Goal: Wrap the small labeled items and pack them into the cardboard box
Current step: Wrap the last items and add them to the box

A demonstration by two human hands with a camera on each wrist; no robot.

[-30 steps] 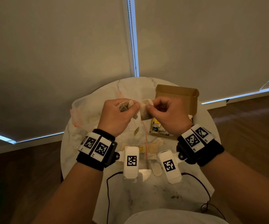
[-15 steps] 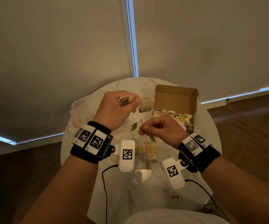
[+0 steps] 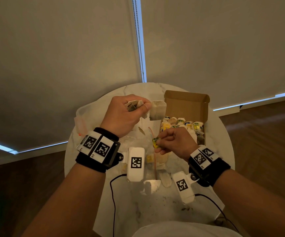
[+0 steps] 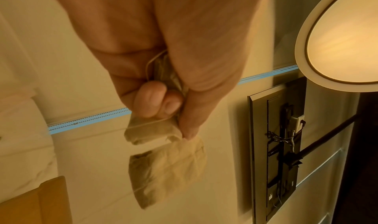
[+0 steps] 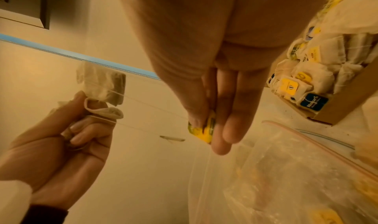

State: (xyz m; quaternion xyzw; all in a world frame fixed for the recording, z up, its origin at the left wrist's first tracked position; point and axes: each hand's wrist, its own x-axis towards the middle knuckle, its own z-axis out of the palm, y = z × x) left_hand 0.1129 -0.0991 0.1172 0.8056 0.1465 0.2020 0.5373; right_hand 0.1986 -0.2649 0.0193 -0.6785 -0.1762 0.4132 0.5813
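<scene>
My left hand [image 3: 129,113] is raised over the table and grips several tea bags [image 4: 163,161] in its fist; one tea bag [image 3: 157,111] sticks out to the right past the thumb. In the right wrist view the same left hand [image 5: 61,143] shows with thin strings running from the bags toward my right hand. My right hand [image 3: 172,142] is lower and nearer, and pinches a yellow-green paper tag [image 3: 156,142], also the tag [image 5: 204,130], between thumb and fingers. A second tag [image 3: 141,130] dangles on its string below the left hand. The open cardboard box [image 3: 186,106] behind the right hand holds several wrapped, labeled tea bags [image 5: 302,75].
A round white marble table [image 3: 223,151] carries a clear zip bag [image 5: 286,171] with more tea bags under my hands, loose tea bags [image 3: 165,180] near the front, and another plastic bag [image 3: 83,117] at the left. Cables trail off the front edge. Blinds hang behind.
My right hand has let go of the tea bag by the left hand, dropped down and toward me, and now pinches the yellow tag, drawing the string out. The left hand rose slightly.
</scene>
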